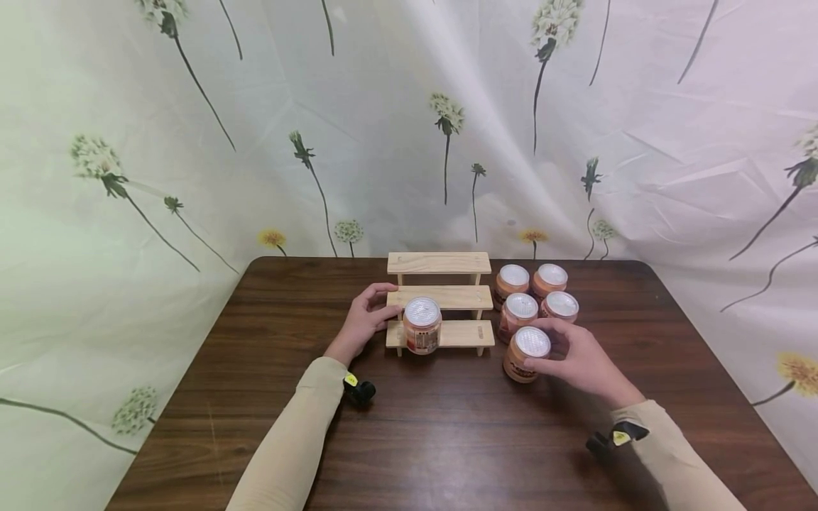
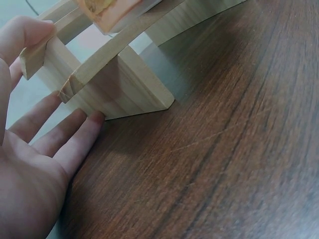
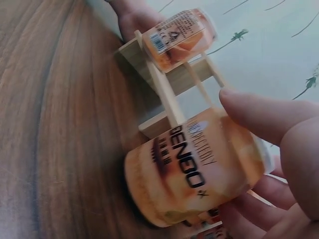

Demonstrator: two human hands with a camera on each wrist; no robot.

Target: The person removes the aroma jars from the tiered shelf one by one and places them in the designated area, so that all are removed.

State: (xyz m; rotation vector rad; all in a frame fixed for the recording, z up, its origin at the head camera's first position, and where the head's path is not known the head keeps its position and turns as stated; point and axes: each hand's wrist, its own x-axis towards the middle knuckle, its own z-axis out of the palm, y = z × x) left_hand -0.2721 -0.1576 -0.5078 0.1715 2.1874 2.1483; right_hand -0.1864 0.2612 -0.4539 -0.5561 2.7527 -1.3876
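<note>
A small three-step wooden rack (image 1: 441, 262) stands on the table. My left hand (image 1: 364, 323) is at its left side, thumb and a finger about the end of the middle step, other fingers (image 2: 82, 132) touching the side panel. One orange-labelled jar (image 1: 422, 333) with a whitish lid stands upright on the lowest step, left of its middle. To the right of the rack my right hand (image 1: 578, 358) grips a similar jar (image 3: 194, 169), thumb on one side and fingers on the other. Whether that jar's base touches the table I cannot tell.
Several more jars with whitish lids (image 1: 513, 275) stand close together right of the rack, behind the gripped one. The dark wooden table (image 1: 434, 440) meets a dandelion-patterned cloth (image 1: 383, 142) at its back edge.
</note>
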